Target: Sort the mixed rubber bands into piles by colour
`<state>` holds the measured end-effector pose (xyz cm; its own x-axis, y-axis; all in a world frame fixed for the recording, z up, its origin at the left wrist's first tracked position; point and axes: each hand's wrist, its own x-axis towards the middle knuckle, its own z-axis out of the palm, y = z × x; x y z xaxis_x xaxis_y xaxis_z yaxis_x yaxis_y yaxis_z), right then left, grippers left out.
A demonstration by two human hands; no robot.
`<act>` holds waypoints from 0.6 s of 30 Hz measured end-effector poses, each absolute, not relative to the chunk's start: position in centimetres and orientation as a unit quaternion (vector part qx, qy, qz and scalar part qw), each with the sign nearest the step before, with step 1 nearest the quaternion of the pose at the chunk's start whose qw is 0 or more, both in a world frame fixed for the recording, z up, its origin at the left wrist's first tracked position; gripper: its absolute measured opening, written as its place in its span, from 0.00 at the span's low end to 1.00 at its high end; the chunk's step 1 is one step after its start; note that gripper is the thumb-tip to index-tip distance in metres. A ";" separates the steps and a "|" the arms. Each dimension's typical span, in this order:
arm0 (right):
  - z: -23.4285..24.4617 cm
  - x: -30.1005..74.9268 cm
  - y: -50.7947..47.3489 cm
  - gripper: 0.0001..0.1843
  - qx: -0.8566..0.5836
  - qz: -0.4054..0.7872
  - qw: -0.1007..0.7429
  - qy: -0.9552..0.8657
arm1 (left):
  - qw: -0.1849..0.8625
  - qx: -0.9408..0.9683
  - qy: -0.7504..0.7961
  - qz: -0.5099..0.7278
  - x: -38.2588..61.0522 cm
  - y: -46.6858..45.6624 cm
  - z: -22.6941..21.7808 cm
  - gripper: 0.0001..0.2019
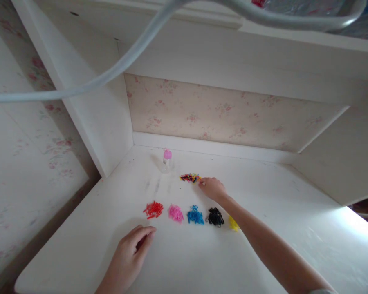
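My right hand (213,188) reaches to the right end of a mixed-colour pile of small rubber bands (189,177). Its fingertips are pinched together at the pile's edge, and what lies between them is too small to make out. Nearer to me runs a row of sorted piles: red bands (153,210), pink bands (176,213), blue bands (195,215), black bands (215,217) and yellow bands (233,223), the last partly hidden by my right forearm. My left hand (130,251) rests on the table just below the red pile, fingers curled, with nothing visible in it.
A small clear bottle with a pink cap (167,154) stands left of the mixed pile on the white table (184,261). White panels and a shelf (233,57) enclose the back and sides. A pale curved tube (135,53) crosses the upper view.
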<state>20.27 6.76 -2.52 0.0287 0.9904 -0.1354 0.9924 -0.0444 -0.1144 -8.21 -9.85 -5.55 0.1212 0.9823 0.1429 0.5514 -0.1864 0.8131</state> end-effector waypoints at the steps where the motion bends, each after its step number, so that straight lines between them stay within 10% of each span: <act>1: -2.7 20.1 6.9 0.18 0.721 -0.082 0.011 0.688 | 0.306 0.684 0.560 0.354 -8.2 -9.9 -5.6 0.11; 18: -2.0 21.0 5.4 0.18 0.681 -0.089 0.014 0.726 | 0.342 0.676 0.555 0.343 -8.4 -9.9 -5.2 0.11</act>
<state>21.03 5.42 -2.00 -0.0711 0.9874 -0.1416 0.9923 0.0555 -0.1111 -8.35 -9.94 -5.17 0.1484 0.9854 0.0841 0.5168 -0.1498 0.8429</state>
